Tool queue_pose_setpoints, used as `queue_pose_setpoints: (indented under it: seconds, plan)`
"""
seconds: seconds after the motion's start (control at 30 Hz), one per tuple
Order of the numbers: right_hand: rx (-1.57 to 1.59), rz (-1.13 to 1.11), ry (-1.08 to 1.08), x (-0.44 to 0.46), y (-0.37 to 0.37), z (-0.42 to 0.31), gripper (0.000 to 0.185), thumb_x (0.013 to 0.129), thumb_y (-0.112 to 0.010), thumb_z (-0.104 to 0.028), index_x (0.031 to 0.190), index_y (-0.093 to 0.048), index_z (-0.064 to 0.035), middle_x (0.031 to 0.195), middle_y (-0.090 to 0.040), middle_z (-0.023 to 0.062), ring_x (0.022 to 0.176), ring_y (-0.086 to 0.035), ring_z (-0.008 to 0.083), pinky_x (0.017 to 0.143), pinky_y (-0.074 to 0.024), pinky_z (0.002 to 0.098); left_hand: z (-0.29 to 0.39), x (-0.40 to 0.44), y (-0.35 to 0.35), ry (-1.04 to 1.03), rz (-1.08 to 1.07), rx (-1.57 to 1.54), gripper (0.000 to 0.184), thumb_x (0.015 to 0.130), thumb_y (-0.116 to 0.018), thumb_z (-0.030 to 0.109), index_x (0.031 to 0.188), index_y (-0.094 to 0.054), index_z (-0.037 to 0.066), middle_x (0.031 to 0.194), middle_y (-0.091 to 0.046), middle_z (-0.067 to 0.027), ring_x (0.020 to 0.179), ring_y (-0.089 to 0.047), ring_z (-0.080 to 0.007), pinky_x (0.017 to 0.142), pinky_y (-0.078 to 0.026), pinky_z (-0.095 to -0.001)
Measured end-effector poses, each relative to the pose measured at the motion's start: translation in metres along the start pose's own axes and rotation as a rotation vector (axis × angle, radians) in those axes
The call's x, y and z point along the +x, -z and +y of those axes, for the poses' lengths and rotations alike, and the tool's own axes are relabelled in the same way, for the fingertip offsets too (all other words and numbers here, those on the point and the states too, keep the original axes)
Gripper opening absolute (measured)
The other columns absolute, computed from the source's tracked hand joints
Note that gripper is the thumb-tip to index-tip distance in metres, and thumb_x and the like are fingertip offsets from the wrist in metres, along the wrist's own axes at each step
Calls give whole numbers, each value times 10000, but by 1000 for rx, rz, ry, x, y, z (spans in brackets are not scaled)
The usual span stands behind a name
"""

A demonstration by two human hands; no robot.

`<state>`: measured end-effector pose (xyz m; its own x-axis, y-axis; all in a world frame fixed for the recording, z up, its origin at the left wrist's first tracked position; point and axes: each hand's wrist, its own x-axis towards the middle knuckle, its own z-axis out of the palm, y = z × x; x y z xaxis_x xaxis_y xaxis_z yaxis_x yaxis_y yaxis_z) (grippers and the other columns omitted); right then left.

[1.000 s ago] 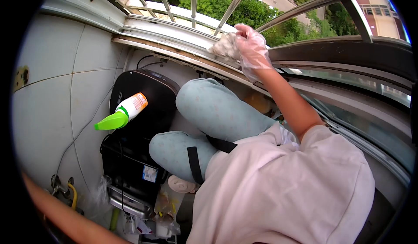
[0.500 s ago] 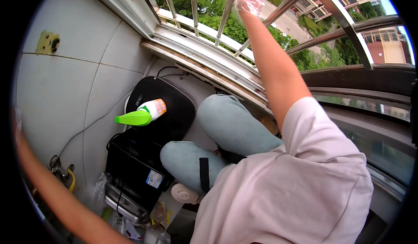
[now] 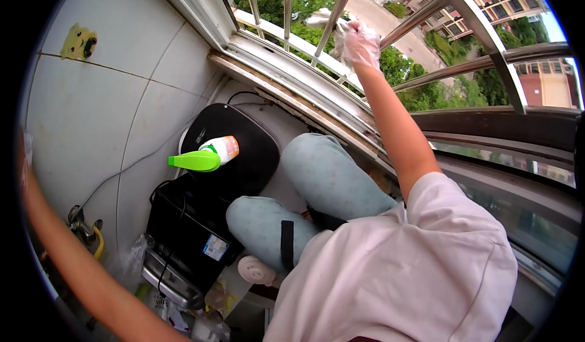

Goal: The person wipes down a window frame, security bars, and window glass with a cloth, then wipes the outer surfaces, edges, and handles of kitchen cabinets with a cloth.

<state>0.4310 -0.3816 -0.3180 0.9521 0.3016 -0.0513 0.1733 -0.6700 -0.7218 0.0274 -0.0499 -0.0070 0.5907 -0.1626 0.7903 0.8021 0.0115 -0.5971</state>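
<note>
My right hand [image 3: 361, 44], in a clear plastic glove, is closed on a pale cloth [image 3: 322, 19] at a metal window bar [image 3: 334, 22]. Part of the cloth lies behind the bar. At the far left edge my left hand [image 3: 26, 153], also gloved, is beside the tiled wall [image 3: 73, 110]; the frame's edge cuts off most of it, so its fingers do not show. Below, between my two arms, a white spray bottle [image 3: 228, 150] with a green trigger head [image 3: 198, 160] lies on a black panel [image 3: 244, 131].
A black appliance [image 3: 189, 235] with a silver front stands by the wall. Cables and a tap-like fitting [image 3: 79, 220] are near it. My bent knees [image 3: 329, 171] are close to the window sill [image 3: 292, 107]. Plastic bags [image 3: 210, 327] lie at the bottom. Trees and buildings show outside.
My right hand has come down and slightly right along the bars, and the cloth now shows plainly. The view has shifted a little. My left arm stays by the wall.
</note>
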Motion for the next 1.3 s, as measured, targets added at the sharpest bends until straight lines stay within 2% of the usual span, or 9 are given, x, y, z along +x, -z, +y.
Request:
queue_pose_setpoints:
  seconds: [0.2,0.27,0.33,0.53,0.67,0.73,0.8,0.87,1.3]
  plan:
    - [252,-387,2,-54,-2,84,158,886,-603,-134,988,-704,-70,894,-699,72,783,-619,142,722,-494,260,-2,-2,-8,-36,19,55,582,928,-490,392,1374,-425,23,1458,-354,-236,1353,-351,-409,1051,-311,-561]
    - [-309,-472,113,-63,10,89,203,847,-616,-198,1005,-698,-103,971,-699,121,879,-666,243,781,-512,357,-4,-1,-9,-44,17,38,583,931,-488,396,1374,-425,22,1455,-358,-235,1350,-357,-407,1047,-316,-559]
    - [-490,-345,390,-67,13,96,221,845,-597,-245,994,-700,-119,897,-687,126,893,-653,279,799,-509,394,-4,-1,-11,-43,21,58,587,933,-487,398,1380,-417,24,1452,-362,-235,1347,-361,-407,1040,-321,-563]
    - [-723,-532,367,-79,12,54,264,791,-642,-265,991,-680,-96,889,-686,147,890,-656,290,804,-516,393,-3,2,-4,-30,12,44,595,936,-489,394,1400,-391,34,1445,-371,-235,1340,-369,-410,1027,-331,-574]
    - [-749,-443,426,-57,-4,77,186,815,-625,-250,872,-660,-76,823,-669,132,797,-655,282,743,-518,396,-1,-1,0,-15,17,20,592,941,-487,386,1409,-386,37,1449,-372,-226,1338,-370,-411,1029,-333,-572]
    - [-498,-210,634,-55,22,75,138,821,-607,-211,860,-678,-100,832,-674,116,766,-655,281,714,-522,386,-7,-2,-14,-58,64,73,585,948,-480,383,1413,-389,40,1448,-380,-217,1339,-372,-404,1029,-336,-570]
    - [-410,-135,741,-61,59,55,163,831,-596,-194,946,-689,-125,843,-674,110,767,-648,292,707,-516,380,-8,-8,-39,101,-331,184,585,949,-484,389,1409,-398,40,1436,-398,-215,1335,-379,-395,1023,-345,-569]
    - [-258,-177,594,-76,89,35,190,847,-589,-191,1001,-685,-138,839,-665,111,781,-641,303,707,-504,386,-5,-1,-9,-67,62,53,588,947,-489,391,1409,-399,40,1432,-405,-214,1333,-384,-392,1020,-349,-569]
    - [-591,-154,564,-151,145,94,298,788,-605,-95,1083,-598,-128,804,-576,122,794,-595,330,657,-501,438,-10,-1,-14,-68,18,83,582,934,-506,394,1393,-426,45,1431,-416,-195,1328,-391,-389,1024,-345,-570]
